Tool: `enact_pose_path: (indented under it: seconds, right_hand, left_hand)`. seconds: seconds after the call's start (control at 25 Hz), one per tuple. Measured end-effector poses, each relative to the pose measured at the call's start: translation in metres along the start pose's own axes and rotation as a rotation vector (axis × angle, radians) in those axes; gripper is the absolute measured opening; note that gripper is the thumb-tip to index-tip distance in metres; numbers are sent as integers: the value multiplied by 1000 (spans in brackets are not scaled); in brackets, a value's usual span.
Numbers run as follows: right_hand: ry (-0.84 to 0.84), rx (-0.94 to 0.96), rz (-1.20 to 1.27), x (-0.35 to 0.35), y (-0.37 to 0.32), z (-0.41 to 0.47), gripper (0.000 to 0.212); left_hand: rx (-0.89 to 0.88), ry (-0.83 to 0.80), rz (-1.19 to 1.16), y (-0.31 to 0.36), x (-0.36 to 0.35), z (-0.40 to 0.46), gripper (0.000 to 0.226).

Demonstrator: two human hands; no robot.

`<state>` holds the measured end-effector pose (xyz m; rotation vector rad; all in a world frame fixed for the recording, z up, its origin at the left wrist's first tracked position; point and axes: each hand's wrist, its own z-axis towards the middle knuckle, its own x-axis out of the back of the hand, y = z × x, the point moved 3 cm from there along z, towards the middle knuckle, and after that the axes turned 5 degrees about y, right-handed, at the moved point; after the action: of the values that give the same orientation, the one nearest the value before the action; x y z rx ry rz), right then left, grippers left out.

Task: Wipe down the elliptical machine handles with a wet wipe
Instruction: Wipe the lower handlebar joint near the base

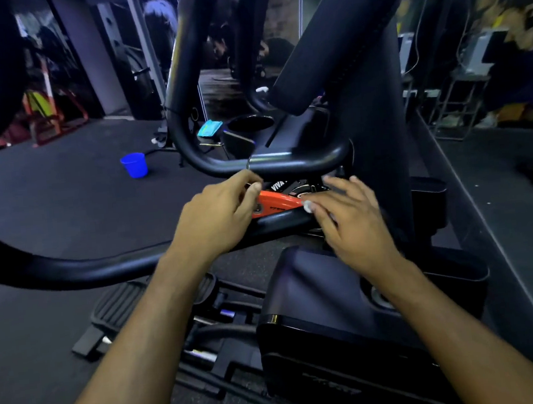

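Note:
The elliptical's black centre handlebar (287, 163) curves across the middle, just beyond both hands. A long black moving handle (71, 267) sweeps in from the left and passes under my left wrist. My left hand (221, 218) hovers below the centre bar with loosely curled fingers, and nothing shows in them. My right hand (347, 217) is to its right with its fingers stretched forward. Its thumb and forefinger pinch a small white wad of wet wipe (307, 206). An orange crank arm (278, 204) lies under the two hands.
A teal wipe pack (210, 129) sits on the console next to a round cup holder (252, 124). A blue cup (134, 165) stands on the dark floor mat at the left. The machine's black housing (332, 308) and a foot pedal (119, 303) lie below my arms.

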<state>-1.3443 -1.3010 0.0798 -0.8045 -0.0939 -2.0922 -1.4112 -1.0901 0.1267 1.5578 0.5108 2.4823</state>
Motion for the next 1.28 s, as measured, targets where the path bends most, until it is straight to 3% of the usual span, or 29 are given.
enact_pose_path:
  seconds: [0.08,0.2,0.32,0.4,0.56,0.64,0.72,0.8,0.92,1.0,1.12,1.2,1.28]
  right_hand:
    - [-13,20,20,-11,-21,-2,35]
    - [-46,197,1,4,-8,-23,38]
    - [10,76,-3,10,14,-13,34]
    - [13,22,49,-3,0,-4,32]
    - [-144,325,68,-3,3,-7,38]
    - [-199,323,92,14,26,2,33]
    - [-342,94,113,27,34,19,30]
    - [-550,15,-27,23,30,38,31]
    - [-816,263,-245,-3,-10,58,18]
    - [-933,286,-178,-21,-33,68,30]
    - [-1089,106,121,-40,-51,76,49]
    - [-1021,165,186,-40,-53,72,45]
    - [-798,354,45,-35,-41,64,44]
  left_hand:
    - [34,-130,99,1,-17,11,35]
    - [91,-225,167,-7,-32,15,40]
    - [142,-267,120,-12,-34,19,58]
    - [158,-272,90,-10,-34,21,55]
    - [171,-228,98,-13,-33,17,52]
    - [170,-197,99,-12,-31,14,57]
    - [176,-159,94,-12,-29,15,51]
    - [180,-123,96,-12,-30,15,46]
    - [215,-78,90,-13,-29,16,43]
    - [225,-52,71,-12,-28,17,39]
    - [212,-9,35,-11,-24,17,38]
    - [217,27,16,-13,-22,17,39]
    - [227,60,36,-13,-22,13,42]
